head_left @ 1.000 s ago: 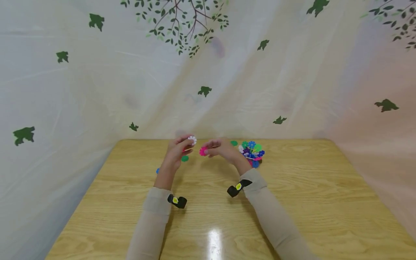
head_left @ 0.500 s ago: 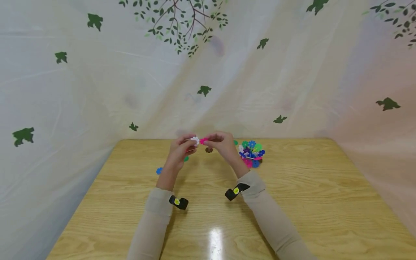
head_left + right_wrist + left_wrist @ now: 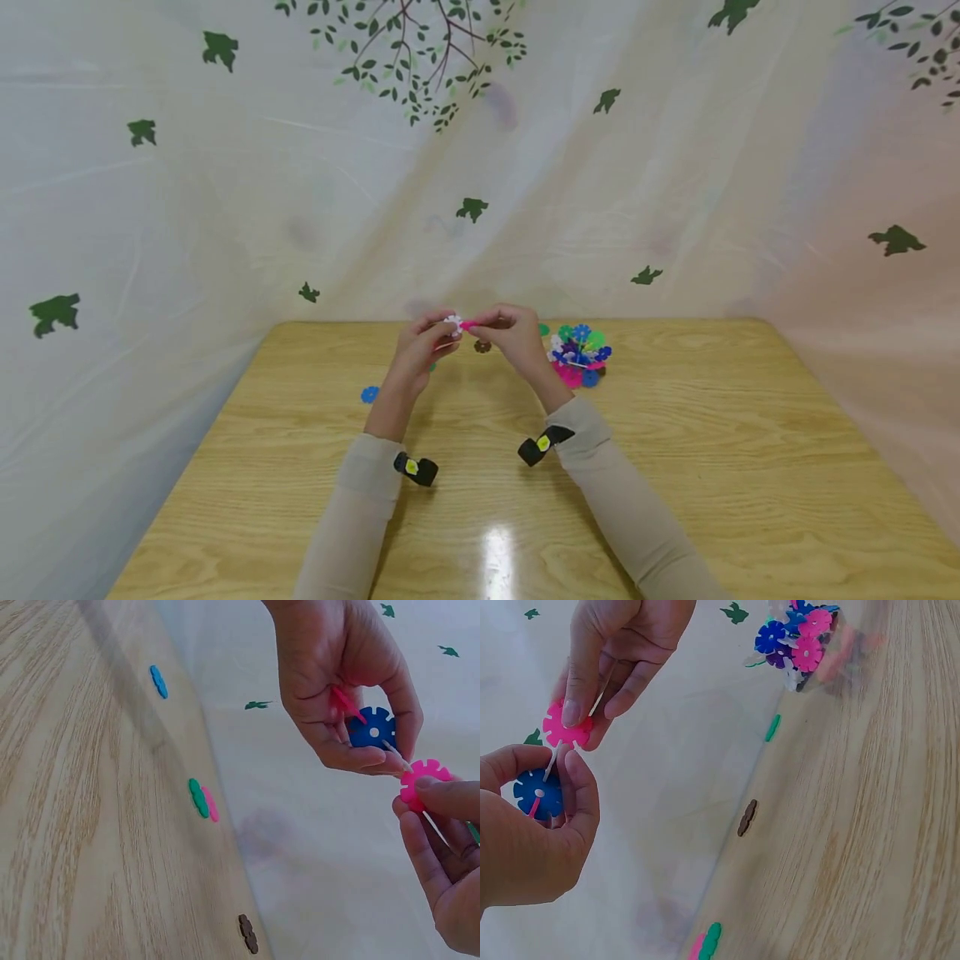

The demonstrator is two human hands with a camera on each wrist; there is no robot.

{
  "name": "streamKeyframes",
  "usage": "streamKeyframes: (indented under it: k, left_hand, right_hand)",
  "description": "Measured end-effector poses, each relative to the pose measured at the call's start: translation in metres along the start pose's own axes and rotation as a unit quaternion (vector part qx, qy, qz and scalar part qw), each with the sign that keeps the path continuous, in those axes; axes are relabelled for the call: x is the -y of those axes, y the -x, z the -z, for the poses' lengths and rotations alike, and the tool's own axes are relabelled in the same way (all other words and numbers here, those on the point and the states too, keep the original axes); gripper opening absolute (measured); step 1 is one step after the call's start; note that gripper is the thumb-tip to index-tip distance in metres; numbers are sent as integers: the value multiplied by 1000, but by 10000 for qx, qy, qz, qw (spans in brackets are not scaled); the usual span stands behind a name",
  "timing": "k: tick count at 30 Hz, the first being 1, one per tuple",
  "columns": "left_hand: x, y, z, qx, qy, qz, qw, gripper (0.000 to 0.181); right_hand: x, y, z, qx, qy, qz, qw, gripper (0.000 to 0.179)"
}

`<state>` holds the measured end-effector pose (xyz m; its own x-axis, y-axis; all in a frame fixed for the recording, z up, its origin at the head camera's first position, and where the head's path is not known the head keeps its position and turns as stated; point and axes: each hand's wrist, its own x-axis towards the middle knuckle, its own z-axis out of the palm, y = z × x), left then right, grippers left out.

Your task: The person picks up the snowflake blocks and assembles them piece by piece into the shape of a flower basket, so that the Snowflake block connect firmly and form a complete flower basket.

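Note:
In the head view my left hand grips a small group of notched plastic discs above the far part of the table. A white disc faces up there, and the left wrist view shows a blue disc joined to it edge-on. A red-pink disc also sticks out from the blue one. My right hand pinches a pink notched disc between thumb and fingers. Its edge meets the white disc's edge, the two planes crossing. Fingers partly hide the left hand's group.
A cluster of joined, many-coloured discs stands right of my right hand on the wooden table. Loose discs lie near the far edge: blue, brown, green beside pink. A printed cloth hangs behind.
My right hand has moved up and left, bringing the pink disc against the white one. The brown disc on the table came into view. The left hand shifted slightly right.

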<state>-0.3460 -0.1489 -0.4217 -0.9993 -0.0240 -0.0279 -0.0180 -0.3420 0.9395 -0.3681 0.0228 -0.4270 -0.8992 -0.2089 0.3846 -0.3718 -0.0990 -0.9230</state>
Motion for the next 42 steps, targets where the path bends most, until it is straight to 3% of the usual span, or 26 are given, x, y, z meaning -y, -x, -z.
streamKeyframes:
  k: [10, 18, 21, 26, 30, 34, 42]
  left_hand:
    - [-2, 1, -4, 157, 181, -87, 9997, 8]
    - [-1, 0, -8, 211, 80, -442, 9988, 30]
    - [-1, -1, -9, 236, 112, -517, 9983, 31]
    - [-3, -1, -6, 464, 32, -185, 9987, 22]
    - [-7, 1, -4, 742, -149, 97, 9971, 28]
    - [-10, 3, -1, 915, -336, 157, 9951, 29]
    - [-6, 3, 4, 1070, -638, 188, 9920, 6]
  right_hand:
    - [3, 2, -2, -147, 0, 313, 9994, 16]
    - [5, 0, -2, -233, -198, 505, 9983, 13]
    - [2, -1, -1, -241, -219, 565, 9979, 13]
    - [-2, -3, 4, -160, -140, 432, 9988, 18]
    - [1, -3, 11, -35, 19, 263, 9996, 17]
    - [6, -4, 15, 200, 208, 205, 9994, 14]
    - [7, -8, 15, 693, 381, -50, 9969, 17]
